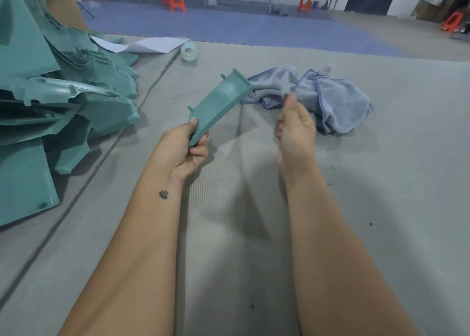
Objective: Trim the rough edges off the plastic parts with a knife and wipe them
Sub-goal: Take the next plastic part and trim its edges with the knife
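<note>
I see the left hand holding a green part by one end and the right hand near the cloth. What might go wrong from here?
1. The left hand grips the green part only at its near end, so the far end sticks out unsupported and may twist or slip under pressure.
2. The right hand is blurred; whether it holds a knife cannot be told, so a blade could be close to the left hand's fingers.
3. The cloth lies bunched just behind the part and could snag on its pegs.

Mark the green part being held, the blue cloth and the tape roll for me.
green part [220, 104], head view, middle of its flat face
blue cloth [338, 101], head view, right-hand fold
tape roll [189, 52], head view, clear side wall
</note>
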A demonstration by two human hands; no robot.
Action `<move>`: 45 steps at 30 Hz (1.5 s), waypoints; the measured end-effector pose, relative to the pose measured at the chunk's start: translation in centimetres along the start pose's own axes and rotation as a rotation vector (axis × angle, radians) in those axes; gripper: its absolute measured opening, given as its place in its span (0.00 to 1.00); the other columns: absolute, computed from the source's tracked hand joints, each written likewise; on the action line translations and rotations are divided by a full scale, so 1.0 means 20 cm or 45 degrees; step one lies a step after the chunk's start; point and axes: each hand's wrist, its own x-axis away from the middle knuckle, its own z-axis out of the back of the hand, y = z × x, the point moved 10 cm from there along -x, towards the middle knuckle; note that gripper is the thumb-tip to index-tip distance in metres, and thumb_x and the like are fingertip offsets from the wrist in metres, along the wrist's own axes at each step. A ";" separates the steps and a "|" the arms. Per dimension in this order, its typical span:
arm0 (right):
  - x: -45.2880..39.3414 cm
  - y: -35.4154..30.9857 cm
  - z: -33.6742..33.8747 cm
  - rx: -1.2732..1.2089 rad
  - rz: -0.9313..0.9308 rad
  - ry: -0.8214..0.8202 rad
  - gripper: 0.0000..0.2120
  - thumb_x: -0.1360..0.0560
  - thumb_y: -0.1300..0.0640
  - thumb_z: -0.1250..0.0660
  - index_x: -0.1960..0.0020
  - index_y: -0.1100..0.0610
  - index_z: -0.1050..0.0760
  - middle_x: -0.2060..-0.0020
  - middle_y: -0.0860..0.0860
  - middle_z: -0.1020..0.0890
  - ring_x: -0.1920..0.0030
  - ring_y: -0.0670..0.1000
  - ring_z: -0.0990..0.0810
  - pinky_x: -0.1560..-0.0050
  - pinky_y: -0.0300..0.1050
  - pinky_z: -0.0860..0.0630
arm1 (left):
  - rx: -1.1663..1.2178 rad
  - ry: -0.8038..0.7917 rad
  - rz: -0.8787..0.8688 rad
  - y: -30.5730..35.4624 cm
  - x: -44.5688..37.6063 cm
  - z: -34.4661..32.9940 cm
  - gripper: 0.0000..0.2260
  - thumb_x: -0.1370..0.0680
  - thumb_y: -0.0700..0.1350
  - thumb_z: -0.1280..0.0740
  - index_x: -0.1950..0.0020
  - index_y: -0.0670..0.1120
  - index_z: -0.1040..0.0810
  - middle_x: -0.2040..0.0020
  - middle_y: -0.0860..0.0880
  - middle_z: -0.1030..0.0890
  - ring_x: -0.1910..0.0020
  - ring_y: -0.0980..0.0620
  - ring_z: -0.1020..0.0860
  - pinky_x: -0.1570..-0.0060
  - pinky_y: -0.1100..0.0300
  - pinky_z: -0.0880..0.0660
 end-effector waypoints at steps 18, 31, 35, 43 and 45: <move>0.18 -0.01 -0.31 0.331 0.139 -0.410 0.20 0.20 0.54 0.35 0.69 0.51 0.35 0.74 0.42 0.38 0.72 0.43 0.41 0.72 0.36 0.42 | 0.059 0.026 0.045 -0.02 0.00 0.01 0.09 0.17 0.43 0.42 0.53 0.42 0.27 0.76 0.49 0.26 0.80 0.61 0.31 0.83 0.72 0.39; 0.15 -0.05 -0.28 0.236 0.135 -0.362 0.20 0.20 0.53 0.36 0.71 0.49 0.32 0.74 0.43 0.36 0.72 0.44 0.40 0.70 0.35 0.41 | 0.131 0.041 0.065 -0.01 0.00 0.02 0.08 0.17 0.42 0.42 0.54 0.41 0.28 0.68 0.49 0.28 0.79 0.61 0.31 0.83 0.72 0.39; 0.21 0.03 -0.39 0.376 0.129 -0.518 0.19 0.19 0.57 0.37 0.69 0.50 0.33 0.75 0.42 0.33 0.72 0.42 0.36 0.67 0.36 0.36 | 0.171 0.034 0.079 -0.01 0.00 0.02 0.11 0.17 0.42 0.43 0.57 0.41 0.29 0.70 0.49 0.28 0.81 0.61 0.31 0.84 0.71 0.40; 0.10 -0.02 -0.17 0.305 0.118 -0.201 0.16 0.18 0.52 0.40 0.63 0.57 0.34 0.69 0.51 0.37 0.68 0.47 0.39 0.68 0.39 0.40 | 0.351 -0.003 0.122 -0.02 0.00 0.01 0.13 0.17 0.41 0.45 0.60 0.41 0.30 0.76 0.50 0.28 0.81 0.61 0.31 0.85 0.70 0.40; 0.13 -0.05 -0.23 0.322 0.166 -0.214 0.17 0.19 0.53 0.39 0.64 0.59 0.31 0.69 0.55 0.32 0.67 0.49 0.34 0.67 0.37 0.35 | 0.366 0.021 0.091 -0.02 0.00 0.01 0.11 0.17 0.41 0.44 0.58 0.40 0.29 0.72 0.49 0.27 0.80 0.61 0.30 0.84 0.70 0.40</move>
